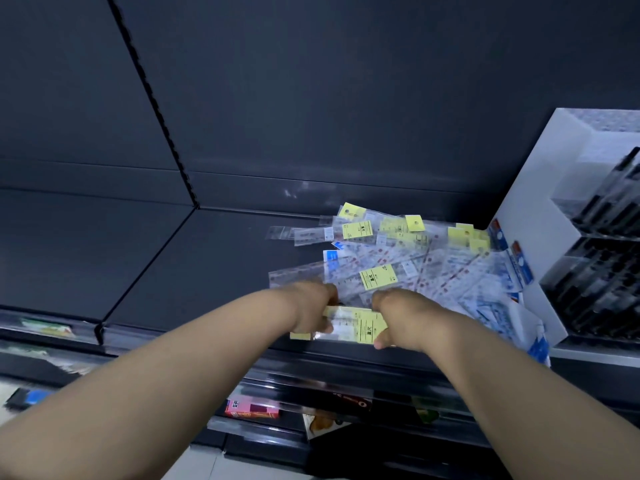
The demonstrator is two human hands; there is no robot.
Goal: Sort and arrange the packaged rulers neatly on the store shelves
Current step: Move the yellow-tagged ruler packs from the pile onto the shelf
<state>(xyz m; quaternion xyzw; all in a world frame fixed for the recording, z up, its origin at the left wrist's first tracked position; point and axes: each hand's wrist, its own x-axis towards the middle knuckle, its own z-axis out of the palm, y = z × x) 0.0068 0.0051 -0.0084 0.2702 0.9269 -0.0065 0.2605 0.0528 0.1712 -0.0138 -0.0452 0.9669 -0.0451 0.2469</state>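
A loose heap of packaged rulers (398,258) in clear sleeves with yellow and blue labels lies fanned out on the dark shelf (214,271), towards its right end. Both hands reach in at the heap's near edge. My left hand (311,308) and my right hand (398,315) together grip a small stack of yellow-labelled rulers (356,325), one at each end, close to the shelf's front lip. The fingers of both hands are curled around the stack and partly hidden.
A white display box (526,216) with black compartments stands at the right end of the shelf, touching the heap. The left half of the shelf is bare. Below, lower shelves hold a pink box (251,408) and other small goods.
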